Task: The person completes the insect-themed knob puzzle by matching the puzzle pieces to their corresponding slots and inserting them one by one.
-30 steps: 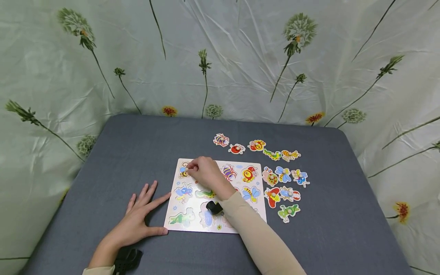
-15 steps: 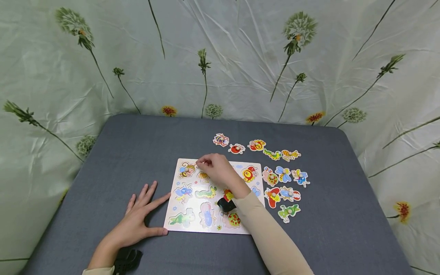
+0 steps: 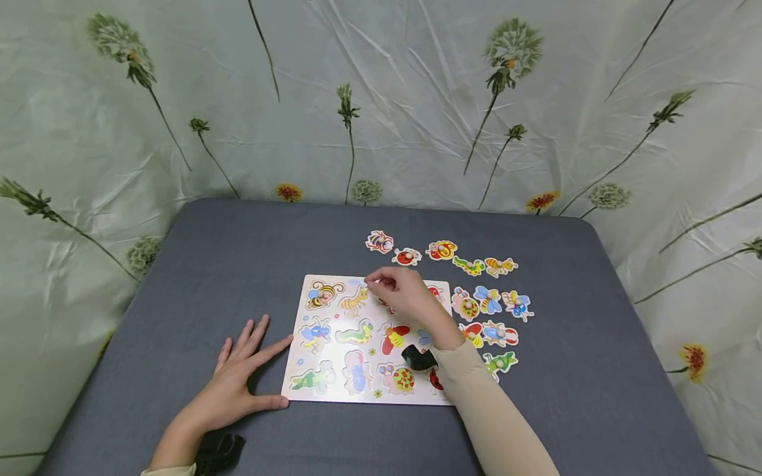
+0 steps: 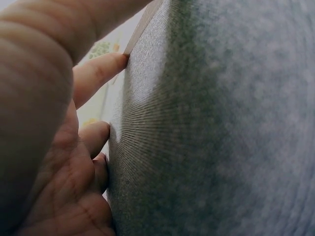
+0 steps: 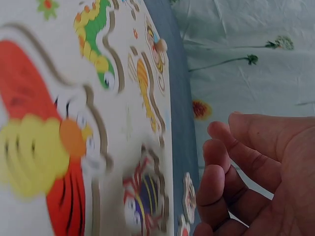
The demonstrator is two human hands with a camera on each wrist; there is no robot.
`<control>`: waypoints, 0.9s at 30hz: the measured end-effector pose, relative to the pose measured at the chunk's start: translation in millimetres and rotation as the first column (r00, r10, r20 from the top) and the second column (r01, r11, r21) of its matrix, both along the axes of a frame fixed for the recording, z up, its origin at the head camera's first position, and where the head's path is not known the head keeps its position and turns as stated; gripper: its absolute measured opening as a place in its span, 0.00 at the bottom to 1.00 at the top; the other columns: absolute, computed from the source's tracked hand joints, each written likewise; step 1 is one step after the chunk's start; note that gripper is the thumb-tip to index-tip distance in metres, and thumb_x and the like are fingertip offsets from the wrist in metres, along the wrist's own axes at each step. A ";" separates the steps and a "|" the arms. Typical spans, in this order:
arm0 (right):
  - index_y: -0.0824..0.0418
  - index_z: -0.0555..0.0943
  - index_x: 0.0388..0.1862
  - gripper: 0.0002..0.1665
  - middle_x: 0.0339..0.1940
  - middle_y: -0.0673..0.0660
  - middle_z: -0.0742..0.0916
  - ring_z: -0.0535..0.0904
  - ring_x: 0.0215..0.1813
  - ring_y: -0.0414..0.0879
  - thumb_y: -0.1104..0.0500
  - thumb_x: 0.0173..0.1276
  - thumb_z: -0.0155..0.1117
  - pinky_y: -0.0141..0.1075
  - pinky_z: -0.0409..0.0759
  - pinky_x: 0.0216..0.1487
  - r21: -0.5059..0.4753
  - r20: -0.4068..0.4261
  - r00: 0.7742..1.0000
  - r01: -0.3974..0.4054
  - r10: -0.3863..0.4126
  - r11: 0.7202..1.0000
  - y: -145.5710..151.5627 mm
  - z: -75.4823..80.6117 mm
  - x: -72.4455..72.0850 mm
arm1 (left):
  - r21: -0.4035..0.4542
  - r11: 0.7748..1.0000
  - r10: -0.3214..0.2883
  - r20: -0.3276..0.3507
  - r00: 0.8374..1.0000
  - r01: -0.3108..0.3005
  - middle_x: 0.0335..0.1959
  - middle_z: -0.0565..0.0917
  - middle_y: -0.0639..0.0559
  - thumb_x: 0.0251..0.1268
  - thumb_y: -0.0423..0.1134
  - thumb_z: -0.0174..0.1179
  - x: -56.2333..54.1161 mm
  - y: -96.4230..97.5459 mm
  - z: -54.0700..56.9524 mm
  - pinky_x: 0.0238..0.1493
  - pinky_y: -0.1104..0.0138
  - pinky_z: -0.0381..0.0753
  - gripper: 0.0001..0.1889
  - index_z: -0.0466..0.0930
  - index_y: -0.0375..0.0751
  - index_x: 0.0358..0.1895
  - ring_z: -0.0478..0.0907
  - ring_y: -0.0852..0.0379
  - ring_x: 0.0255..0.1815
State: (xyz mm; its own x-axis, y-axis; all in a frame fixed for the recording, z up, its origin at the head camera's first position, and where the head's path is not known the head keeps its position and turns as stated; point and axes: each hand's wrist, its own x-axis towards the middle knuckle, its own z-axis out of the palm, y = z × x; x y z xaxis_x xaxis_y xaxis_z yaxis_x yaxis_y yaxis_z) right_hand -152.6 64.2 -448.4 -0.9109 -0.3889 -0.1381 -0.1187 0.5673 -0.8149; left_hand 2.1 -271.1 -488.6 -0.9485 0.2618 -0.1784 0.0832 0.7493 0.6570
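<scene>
A light puzzle board (image 3: 339,354) with several insect-shaped recesses lies on the table. In its far-left recess sits a bee piece (image 3: 321,295), its knob (image 5: 161,45) visible in the right wrist view. My left hand (image 3: 238,377) rests beside the board with fingers spread; the thumb and index fingertip touch its left edge. Above the board's far edge is my right hand (image 3: 407,294), its fingers loosely curled and holding nothing. The right hand and forearm cover part of the board's right side. A spider piece (image 3: 379,242) and a ladybug piece (image 3: 407,256) lie beyond the board.
More knobbed pieces lie loose behind and right of the board, among them a caterpillar (image 3: 468,266), a snail (image 3: 465,304) and a green grasshopper (image 3: 500,363), partly behind the right sleeve. A flower-print curtain (image 3: 417,132) hangs behind the grey table (image 3: 250,251).
My right hand has let go of the bee piece in the far-left recess and moved right along the board's far edge. The left hand stays at the board's left edge.
</scene>
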 end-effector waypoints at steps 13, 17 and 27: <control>0.60 0.90 0.57 0.15 0.40 0.57 0.89 0.76 0.37 0.46 0.54 0.81 0.66 0.34 0.75 0.40 0.030 -0.036 0.996 0.087 -0.086 0.996 57.0 3.9 -9.0 | -0.002 1.000 0.004 0.010 1.000 -0.004 0.92 0.42 0.40 0.45 0.69 0.81 0.0 0.6 0.8 0.81 0.27 0.22 0.56 0.68 0.67 0.82 0.30 0.31 0.91; 0.61 0.88 0.59 0.16 0.43 0.60 0.88 0.76 0.38 0.48 0.53 0.82 0.64 0.35 0.74 0.39 0.020 0.009 0.991 0.132 -0.132 0.991 74.0 3.4 -12.2 | 0.002 1.000 0.006 0.008 1.000 -0.006 0.92 0.42 0.40 0.45 0.68 0.81 0.4 0.8 1.2 0.82 0.28 0.23 0.56 0.69 0.66 0.82 0.30 0.31 0.91; 0.63 0.87 0.62 0.19 0.40 0.62 0.86 0.73 0.36 0.49 0.52 0.84 0.62 0.35 0.71 0.36 0.033 -0.010 0.981 0.194 -0.194 0.980 114.7 -2.8 -16.3 | -0.002 1.000 0.002 0.006 1.000 -0.002 0.92 0.42 0.39 0.45 0.69 0.81 0.5 1.0 0.7 0.81 0.27 0.23 0.56 0.68 0.67 0.82 0.30 0.30 0.91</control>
State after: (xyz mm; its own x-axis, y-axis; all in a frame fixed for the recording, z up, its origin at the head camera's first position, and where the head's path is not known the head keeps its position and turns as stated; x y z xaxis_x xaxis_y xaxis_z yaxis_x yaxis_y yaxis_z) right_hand -168.9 179.0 -451.2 -0.9695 -0.1998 -0.1416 -0.0091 0.6071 -0.7946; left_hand 2.6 -270.1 -487.9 -0.9479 0.2593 -0.1850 0.0773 0.7507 0.6561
